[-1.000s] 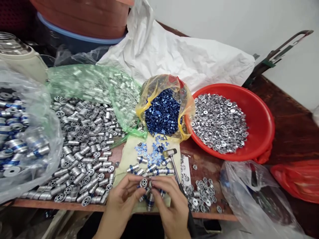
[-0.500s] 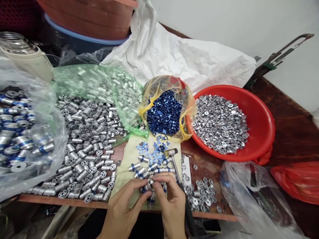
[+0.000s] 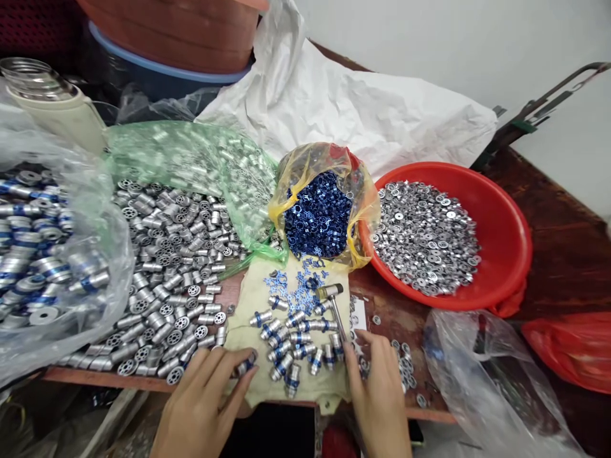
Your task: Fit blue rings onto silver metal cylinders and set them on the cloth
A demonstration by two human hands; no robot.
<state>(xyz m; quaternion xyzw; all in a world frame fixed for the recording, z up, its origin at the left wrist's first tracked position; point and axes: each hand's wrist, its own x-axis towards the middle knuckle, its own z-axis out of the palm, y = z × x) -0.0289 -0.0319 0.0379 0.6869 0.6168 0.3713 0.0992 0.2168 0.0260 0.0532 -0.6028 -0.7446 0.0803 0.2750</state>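
Since 0.5 s ago the 2 hands have split: they were together at mid-cloth, now left is off to the left, right off to the right.

Left hand [image 3: 203, 394]: fingers closed around 1 blue-banded metal cylinder [image 3: 246, 364], thumb and index at its near end, held at the cloth's left edge.

Right hand [image 3: 382, 388]: thumb and index slightly apart, over the hammer [image 3: 337, 313] handle and beside the loose rings [image 3: 407, 367]. Can't tell if it has hold of the handle or a ring; the hand covers that spot.

Between hands, the finished-looking blue-banded cylinders [image 3: 286, 346] lie in a loose cluster on the cream cloth [image 3: 251, 286], which is on the table [image 3: 389, 315]. Hammer head points up-table, right of them. Just beyond: scattered blue clips [image 3: 301, 298].

Left of cloth: plain cylinders [image 3: 165, 289], heaped. Further left, clear bag [image 3: 117, 254] of banded ones.

Farther out: yellow-tinted bag [image 3: 358, 191] of blue clips, touching the red basin [image 3: 506, 248] of small metal rings. Green bag [image 3: 167, 149] over more cylinders. White sheet [image 3: 363, 114] behind.
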